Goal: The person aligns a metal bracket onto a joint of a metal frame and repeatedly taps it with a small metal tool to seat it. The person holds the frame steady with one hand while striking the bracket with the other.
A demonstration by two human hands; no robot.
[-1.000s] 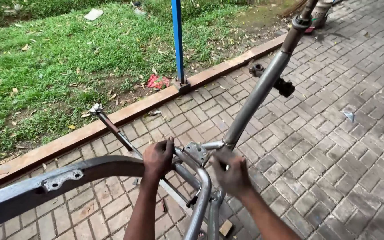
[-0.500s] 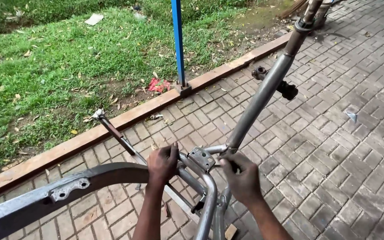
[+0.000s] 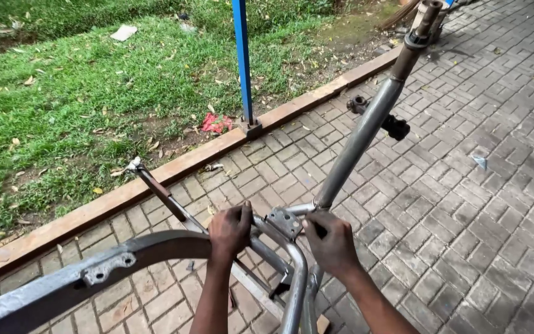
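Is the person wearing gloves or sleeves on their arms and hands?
No. Both hands are bare: the left hand and the right hand have no gloves. No sleeves show on either forearm up to the picture's lower edge. I see no watch, rings or bracelets on the wrists and fingers that show.

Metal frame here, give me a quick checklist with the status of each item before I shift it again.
1. Left hand grips the curved tube where it meets the metal frame: ok.
2. Right hand closed on the frame beside the bracket plate: ok.
3. Long straight tube rises away clear of the blue post: ok.
4. Thin rod points toward the brick curb; whether it touches: cannot tell.
5. Frame's footing on the paving: cannot tell, hidden below the hands.
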